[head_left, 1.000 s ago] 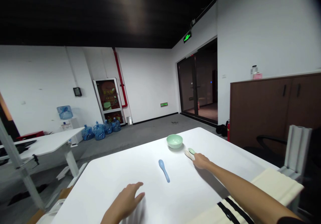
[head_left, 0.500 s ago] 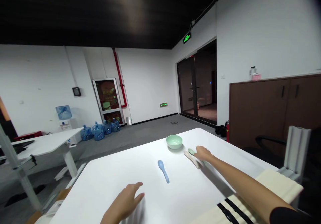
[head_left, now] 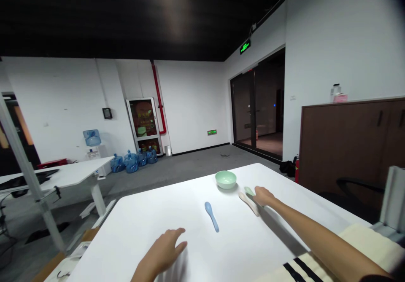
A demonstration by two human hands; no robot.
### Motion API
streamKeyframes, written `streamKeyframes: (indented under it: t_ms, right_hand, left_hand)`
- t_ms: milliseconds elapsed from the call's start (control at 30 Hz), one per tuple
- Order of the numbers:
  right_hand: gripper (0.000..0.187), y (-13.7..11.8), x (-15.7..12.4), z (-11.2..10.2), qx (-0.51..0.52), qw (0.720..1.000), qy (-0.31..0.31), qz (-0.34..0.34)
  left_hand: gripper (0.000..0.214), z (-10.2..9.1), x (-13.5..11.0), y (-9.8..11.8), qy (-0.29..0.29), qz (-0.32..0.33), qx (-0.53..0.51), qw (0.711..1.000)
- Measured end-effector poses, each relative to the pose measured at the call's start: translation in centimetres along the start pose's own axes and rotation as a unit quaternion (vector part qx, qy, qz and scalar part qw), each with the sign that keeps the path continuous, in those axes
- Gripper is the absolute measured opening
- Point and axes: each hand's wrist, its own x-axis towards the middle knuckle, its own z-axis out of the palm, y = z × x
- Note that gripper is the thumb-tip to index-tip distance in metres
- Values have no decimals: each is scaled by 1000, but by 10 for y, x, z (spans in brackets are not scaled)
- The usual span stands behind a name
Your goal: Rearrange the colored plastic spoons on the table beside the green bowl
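A white table [head_left: 142,227] carries a pale green bowl [head_left: 225,179], a blue spoon [head_left: 211,216], a cream spoon [head_left: 248,203] and a green spoon [head_left: 249,191]. My right hand [head_left: 263,196] reaches out just right of the bowl, its fingers closed on the green spoon, with the cream spoon lying right beside it. My left hand [head_left: 164,251] rests flat on the table near me, fingers spread, left of the blue spoon and holding nothing.
A folded cream cloth with black stripes [head_left: 344,252] lies at the table's near right corner. A brown cabinet [head_left: 351,143] and a black chair [head_left: 351,193] stand to the right. Another white desk [head_left: 63,176] and water bottles [head_left: 133,160] are at the left.
My right hand has shifted from the cream spoon's handle onto the green spoon beside it. The view has turned slightly left. My left hand stays put.
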Motion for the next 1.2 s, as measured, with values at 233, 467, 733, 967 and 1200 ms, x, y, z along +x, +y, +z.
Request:
streamKeyframes:
  t_ms: [233,467,733,967,1200]
  right_hand:
    - [27,-52,-17,-6,49,998,-20,-43]
    - [27,-95,-30,15,61,994,-56,-68]
    - [23,-102,-40,28,31,993,-58,-98]
    - [29,-106,-45,18,2,993,-34,-113]
    - [43,-95,-61,-23,39,990,42,-127]
  left_hand:
    - [56,0,0,0,4,6,7,1000]
    - [56,-2,-4,1,3,2,3,1000]
    - [56,-2,-3,2,7,7,5,1000]
    - [57,-2,-3,2,4,4,1,1000]
    - [57,-1,-2,-1,10,11,3,1000]
